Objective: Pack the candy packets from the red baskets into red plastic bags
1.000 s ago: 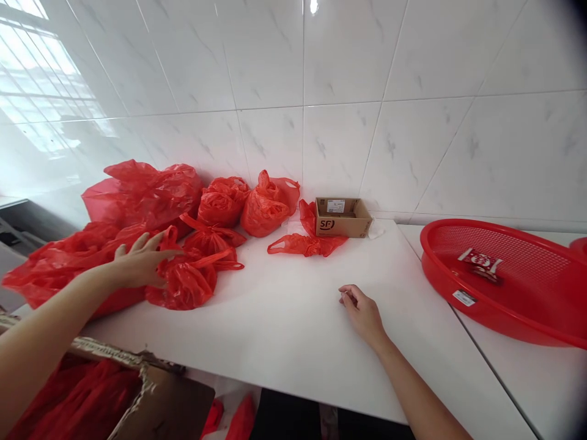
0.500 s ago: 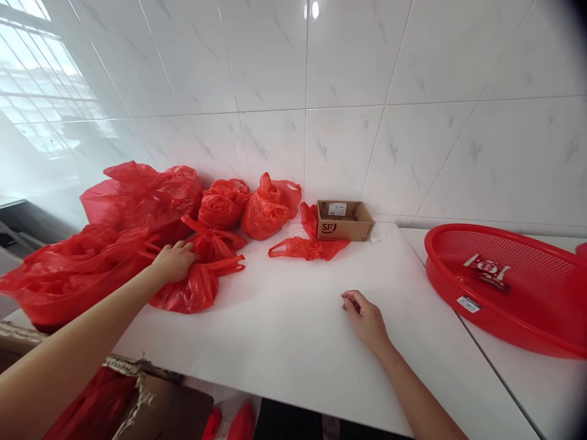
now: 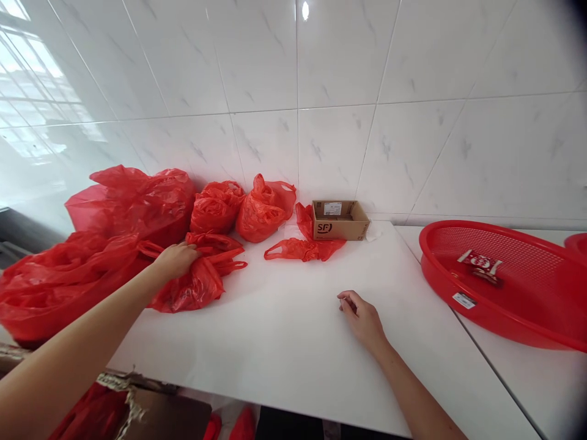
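Note:
On the left, my left hand (image 3: 178, 260) is closed on the top of a red plastic bag (image 3: 197, 286). Its fingertips are hidden behind the hand and the film. This bag sits bunched on the white table, its loose handles spread to the right. My right hand (image 3: 362, 316) is over the middle of the table with its fingers curled in, and nothing shows in them. Ahead of it lies a flat, crumpled red plastic bag (image 3: 305, 249) with a loop handle, partly beside a small cardboard box (image 3: 342, 230) marked SF.
Several filled red bags (image 3: 262, 214) line the tiled wall, with larger ones (image 3: 68, 281) at far left. A red plastic basket (image 3: 463, 302) at right holds a few small wrapped packets (image 3: 481, 264). Below the table's front edge is an open carton (image 3: 165, 412).
My left hand has drawn the bag's top together and lifted it slightly, so its handles have shifted. My right hand keeps its curled pose. The view has turned slightly.

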A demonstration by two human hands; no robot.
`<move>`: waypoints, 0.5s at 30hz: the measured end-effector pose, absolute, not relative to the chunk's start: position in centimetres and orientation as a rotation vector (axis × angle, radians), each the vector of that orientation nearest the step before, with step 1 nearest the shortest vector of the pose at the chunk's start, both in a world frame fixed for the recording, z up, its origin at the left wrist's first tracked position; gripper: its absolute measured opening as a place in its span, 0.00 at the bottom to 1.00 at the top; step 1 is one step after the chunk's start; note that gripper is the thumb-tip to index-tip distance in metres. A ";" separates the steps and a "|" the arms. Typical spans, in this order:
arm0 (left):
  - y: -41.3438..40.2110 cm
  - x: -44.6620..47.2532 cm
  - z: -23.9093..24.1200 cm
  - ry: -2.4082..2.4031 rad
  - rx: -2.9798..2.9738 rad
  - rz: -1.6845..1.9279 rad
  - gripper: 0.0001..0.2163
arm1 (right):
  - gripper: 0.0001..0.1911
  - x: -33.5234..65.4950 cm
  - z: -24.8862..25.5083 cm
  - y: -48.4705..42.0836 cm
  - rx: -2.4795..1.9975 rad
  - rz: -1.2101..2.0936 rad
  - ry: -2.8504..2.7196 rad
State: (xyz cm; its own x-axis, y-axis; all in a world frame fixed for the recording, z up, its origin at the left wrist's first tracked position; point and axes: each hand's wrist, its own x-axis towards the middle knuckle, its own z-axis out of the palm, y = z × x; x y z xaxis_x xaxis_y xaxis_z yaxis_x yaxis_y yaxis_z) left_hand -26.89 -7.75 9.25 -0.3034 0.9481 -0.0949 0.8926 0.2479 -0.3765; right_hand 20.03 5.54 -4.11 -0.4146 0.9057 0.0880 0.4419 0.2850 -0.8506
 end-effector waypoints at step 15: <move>-5.5 -20.5 13.2 -2.622 -1.459 0.426 0.24 | 0.10 19.8 -4.0 5.4 -1.150 1.035 -1.937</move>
State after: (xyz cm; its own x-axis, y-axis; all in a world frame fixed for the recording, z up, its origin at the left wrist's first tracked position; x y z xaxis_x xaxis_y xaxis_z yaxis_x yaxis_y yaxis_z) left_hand -20.48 -5.50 13.24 -0.5320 0.8458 -0.0392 0.8147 0.4987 -0.2959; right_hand 19.83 5.40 -3.96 -0.4040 0.9048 0.1344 0.3914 0.3038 -0.8686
